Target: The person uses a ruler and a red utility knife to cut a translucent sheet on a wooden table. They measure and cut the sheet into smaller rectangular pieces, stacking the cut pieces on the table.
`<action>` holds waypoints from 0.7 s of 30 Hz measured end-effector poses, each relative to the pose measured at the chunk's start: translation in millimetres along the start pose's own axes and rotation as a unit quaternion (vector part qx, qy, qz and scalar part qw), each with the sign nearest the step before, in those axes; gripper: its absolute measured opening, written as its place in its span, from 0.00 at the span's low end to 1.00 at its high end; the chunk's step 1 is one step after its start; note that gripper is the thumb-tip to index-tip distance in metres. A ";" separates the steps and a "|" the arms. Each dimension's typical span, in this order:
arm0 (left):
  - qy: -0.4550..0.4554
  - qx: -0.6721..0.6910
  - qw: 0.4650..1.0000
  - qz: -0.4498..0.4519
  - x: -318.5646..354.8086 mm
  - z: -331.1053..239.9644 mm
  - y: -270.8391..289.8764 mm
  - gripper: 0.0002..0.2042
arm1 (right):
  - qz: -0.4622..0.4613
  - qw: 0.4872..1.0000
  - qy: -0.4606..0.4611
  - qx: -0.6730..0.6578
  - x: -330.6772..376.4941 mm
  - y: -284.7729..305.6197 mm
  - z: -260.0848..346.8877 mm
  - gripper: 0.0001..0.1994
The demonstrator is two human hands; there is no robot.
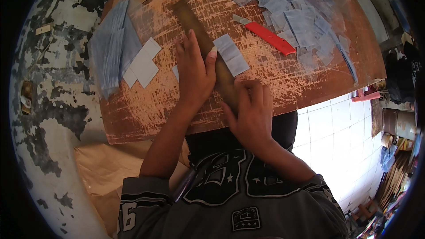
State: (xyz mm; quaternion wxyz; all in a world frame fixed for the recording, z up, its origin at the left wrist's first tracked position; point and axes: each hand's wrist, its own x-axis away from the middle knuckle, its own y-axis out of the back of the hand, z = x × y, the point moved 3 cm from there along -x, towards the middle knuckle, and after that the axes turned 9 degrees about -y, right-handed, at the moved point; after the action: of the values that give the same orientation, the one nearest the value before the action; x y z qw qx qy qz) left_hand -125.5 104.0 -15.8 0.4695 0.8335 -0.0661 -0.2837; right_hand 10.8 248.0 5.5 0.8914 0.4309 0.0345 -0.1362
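A long, flat brown strip, like a worn wooden ruler, lies slantwise across the scratched table. My left hand rests flat along its left side, fingers stretched and thumb spread onto the strip. My right hand closes around its near end, thumb on the left side and fingers on the right. A pale bluish plastic rectangle lies against the strip's right edge. Another pale piece shows partly beside my left wrist, mostly hidden. Farther right lies a red utility knife, its tip pointing up and left.
Many cut translucent plastic pieces are heaped at the far right. Bluish plastic sheets and white rectangular cards lie on the left. The worn reddish table ends before my body. A peeling wall stands close on the left.
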 end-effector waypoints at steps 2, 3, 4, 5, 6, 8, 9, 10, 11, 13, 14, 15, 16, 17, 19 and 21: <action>0.002 -0.002 1.000 -0.002 0.7 0.0 0.2 0.38 | 0.006 1.000 -0.002 -0.005 4.7 -4.0 4.1 0.33; -0.003 -0.004 1.000 -0.003 0.9 0.0 -0.2 0.38 | 0.006 1.000 -0.004 -0.008 4.9 -4.4 4.6 0.33; -0.007 -0.005 1.000 -0.004 0.5 0.0 -0.6 0.38 | 0.006 1.000 -0.005 -0.011 4.8 -4.2 5.2 0.33; -0.011 -0.007 1.000 -0.005 0.1 -0.1 -0.7 0.37 | 0.006 1.000 -0.006 -0.015 4.7 -4.0 5.6 0.33; -0.013 -0.017 1.000 -0.001 0.0 -0.6 -0.7 0.37 | 0.005 1.000 -0.002 -0.016 4.4 -4.0 5.3 0.33; -0.017 -0.037 0.999 0.007 -0.5 -2.9 -1.0 0.36 | 0.001 1.000 0.007 -0.019 3.5 -3.3 3.3 0.33; -0.015 -0.044 0.999 0.010 0.2 -2.8 -1.7 0.35 | 0.007 1.000 0.005 -0.018 3.0 -3.0 2.6 0.33; -0.013 -0.052 0.999 0.013 0.9 -2.6 -2.6 0.35 | 0.013 1.000 0.003 -0.017 2.3 -2.1 2.1 0.32; -0.011 -0.059 0.998 0.015 1.4 -2.5 -3.4 0.35 | 0.019 1.000 0.001 -0.016 1.6 -1.4 1.5 0.32; -0.013 -0.081 0.996 0.019 2.6 -2.8 -3.3 0.34 | 0.023 1.000 0.004 -0.020 0.7 0.1 0.8 0.32; -0.014 -0.092 0.995 0.022 3.0 -3.1 -3.1 0.34 | 0.025 0.999 0.006 -0.022 0.4 0.5 0.2 0.31; -0.015 -0.091 0.996 0.021 2.7 -3.9 -3.2 0.34 | 0.024 0.999 0.008 -0.029 0.0 0.8 -1.0 0.31; -0.017 -0.090 0.996 0.021 2.3 -4.9 -3.0 0.34 | 0.022 0.999 0.010 -0.036 -0.3 1.0 -2.2 0.31; -0.018 -0.089 0.996 0.021 2.0 -5.6 -3.1 0.34 | 0.020 0.999 0.011 -0.043 -0.4 1.0 -3.1 0.31; -0.025 -0.090 0.995 0.019 1.1 -6.5 -2.2 0.34 | 0.018 0.999 0.011 -0.043 -0.4 0.4 -4.0 0.31; -0.030 -0.094 0.995 0.015 1.4 -5.6 -3.1 0.33 | 0.018 0.999 0.010 -0.041 -0.5 0.0 -4.8 0.31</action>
State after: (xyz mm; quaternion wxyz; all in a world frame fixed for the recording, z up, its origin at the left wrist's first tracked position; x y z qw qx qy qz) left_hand -121.8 109.3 -16.7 0.5478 0.7757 -0.0655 -0.3064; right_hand 10.5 251.8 2.6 0.9102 0.3957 0.0417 -0.1146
